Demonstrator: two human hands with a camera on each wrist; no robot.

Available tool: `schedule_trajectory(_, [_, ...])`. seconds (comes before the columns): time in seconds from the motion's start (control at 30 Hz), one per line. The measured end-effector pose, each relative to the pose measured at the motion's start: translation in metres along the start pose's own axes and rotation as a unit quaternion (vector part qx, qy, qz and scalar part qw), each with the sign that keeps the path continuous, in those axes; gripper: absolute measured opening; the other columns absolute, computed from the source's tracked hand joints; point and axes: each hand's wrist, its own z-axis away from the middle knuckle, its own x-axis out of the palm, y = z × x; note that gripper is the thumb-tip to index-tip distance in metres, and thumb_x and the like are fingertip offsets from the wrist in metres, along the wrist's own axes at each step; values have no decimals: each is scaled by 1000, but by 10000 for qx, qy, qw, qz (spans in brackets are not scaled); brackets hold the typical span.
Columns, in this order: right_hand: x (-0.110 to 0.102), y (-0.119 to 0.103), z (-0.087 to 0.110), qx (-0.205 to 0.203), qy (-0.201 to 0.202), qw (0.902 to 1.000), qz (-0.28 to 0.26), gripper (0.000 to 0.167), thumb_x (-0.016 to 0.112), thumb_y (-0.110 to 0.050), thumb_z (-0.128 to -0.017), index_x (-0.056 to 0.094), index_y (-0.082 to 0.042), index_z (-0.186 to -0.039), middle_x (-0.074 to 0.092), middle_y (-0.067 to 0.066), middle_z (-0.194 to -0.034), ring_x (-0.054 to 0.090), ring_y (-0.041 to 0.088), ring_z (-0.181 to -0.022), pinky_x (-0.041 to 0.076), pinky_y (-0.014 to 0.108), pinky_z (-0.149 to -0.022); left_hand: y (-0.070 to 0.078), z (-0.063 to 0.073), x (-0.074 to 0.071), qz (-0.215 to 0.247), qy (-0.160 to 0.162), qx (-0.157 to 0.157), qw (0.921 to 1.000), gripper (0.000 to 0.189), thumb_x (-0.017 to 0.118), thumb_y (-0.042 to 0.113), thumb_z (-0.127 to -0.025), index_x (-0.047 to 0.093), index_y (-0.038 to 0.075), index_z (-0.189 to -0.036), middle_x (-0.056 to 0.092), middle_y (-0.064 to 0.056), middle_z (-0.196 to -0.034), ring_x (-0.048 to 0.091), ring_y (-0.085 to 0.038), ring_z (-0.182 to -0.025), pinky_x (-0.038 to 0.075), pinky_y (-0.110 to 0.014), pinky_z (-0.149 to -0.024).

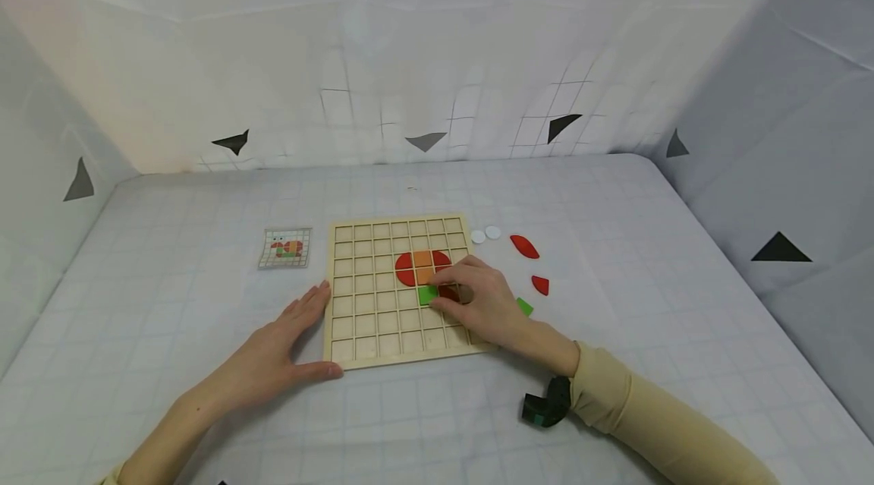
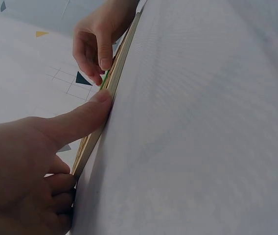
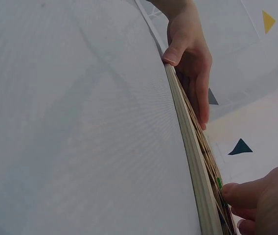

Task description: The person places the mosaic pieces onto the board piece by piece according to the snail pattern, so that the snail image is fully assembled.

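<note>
A square wooden grid board [image 1: 375, 325] lies on the table. My left hand [image 1: 276, 352] rests at its near left corner, thumb on the near edge and fingertips against the left side. Over the board, my right hand [image 1: 488, 303] pinches a green square tile [image 1: 426, 296] between thumb and fingertips; in the right wrist view the green tile [image 3: 220, 182] stands slightly up from the grid. Just beyond it sit orange square tiles [image 1: 422, 258] with red rounded pieces [image 1: 405, 269] on both sides. A dark red piece [image 1: 448, 293] shows in the shadow under my right hand, partly hidden.
Left of the board lies a small picture card [image 1: 285, 248] with a coloured figure on a grid. To the right are two white discs [image 1: 493, 232], a red leaf-shaped piece [image 1: 525, 247], a red wedge [image 1: 541, 285] and a green piece [image 1: 524, 307]. A black wrist device [image 1: 548, 403] is by the right sleeve.
</note>
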Motion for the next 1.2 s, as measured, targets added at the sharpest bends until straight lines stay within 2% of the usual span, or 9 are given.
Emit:
schedule_trajectory(0.27, [0, 0, 0, -35, 57, 10000, -57, 25, 86, -11, -79, 76, -11, -102, 74, -2, -93, 61, 15, -89, 54, 27, -75, -1, -1, 1, 85, -68, -48, 9999, 115, 76, 65, -75, 14, 23, -162, 16, -4, -168, 20, -41, -151, 24, -63, -117])
schedule_trajectory(0.37, [-6, -2, -3, 25, 72, 9999, -143, 24, 85, -10, -79, 77, -10, -100, 74, -1, -92, 61, 16, -90, 55, 30, -75, -2, -2, 2, 95, -68, -37, 9999, 114, 75, 66, -75, 15, 23, -162, 16, -3, -168, 20, -40, -152, 24, -62, -118])
schedule_trajectory(0.53, [-33, -5, -8, 212, 57, 9992, -325, 23, 85, -9, -79, 77, -9, -101, 75, 2, -95, 62, 16, -94, 53, 40, -80, -1, -2, 2, 28, -45, 39, 10000, 114, 73, 69, -75, 17, 19, -162, 16, -7, -168, 20, -40, -152, 23, -61, -119])
schedule_trajectory(0.67, [-58, 2, -3, 421, -85, 9987, -258, 24, 83, -10, -81, 76, -13, -104, 74, -1, -100, 63, 14, -96, 51, 43, -87, -2, -2, 1, 25, -70, -27, 10000, 115, 74, 67, -75, 16, 20, -162, 15, -5, -168, 19, -38, -152, 23, -60, -119])
schedule_trajectory(0.77, [-74, 10, 6, 680, -241, 9972, -200, 24, 83, -13, -83, 76, -17, -105, 74, -6, -101, 65, 15, -99, 48, 47, -98, -2, -2, 2, 32, -74, -70, 9999, 115, 75, 67, -75, 15, 23, -162, 15, -3, -168, 19, -39, -152, 23, -61, -119])
schedule_trajectory(0.9, [-89, 22, 22, 885, -475, 9949, -109, 23, 81, -16, -85, 76, -20, -106, 75, -6, -101, 65, 17, -99, 50, 40, -93, -2, -2, 2, 28, -81, -80, 9999, 115, 75, 67, -74, 14, 24, -162, 15, -2, -168, 19, -39, -152, 23, -62, -118])
schedule_trajectory(1.0, [-97, 30, 35, 934, -580, 9939, -84, 24, 81, -14, -84, 76, -20, -107, 74, -6, -102, 63, 17, -95, 50, 32, -76, -2, -2, 3, 43, -93, -82, 9999, 115, 75, 67, -74, 14, 24, -162, 15, -2, -168, 19, -39, -152, 23, -62, -118])
schedule_trajectory(1.1, [-102, 37, 44, 941, -610, 9936, -151, 28, 81, -8, -83, 76, -21, -108, 74, -6, -103, 60, 16, -91, 48, 29, -74, -2, -3, 2, 41, -87, -77, 9999, 115, 75, 66, -75, 14, 24, -162, 15, -2, -168, 19, -40, -152, 23, -62, -118])
schedule_trajectory(1.2, [-104, 43, 51, 946, -607, 9934, -221, 31, 81, -4, -82, 76, -22, -107, 73, -8, -104, 60, 15, -92, 49, 27, -77, -1, -2, 2, 47, -82, -82, 9999, 115, 75, 66, -74, 14, 25, -162, 15, -2, -168, 19, -40, -152, 23, -63, -118])
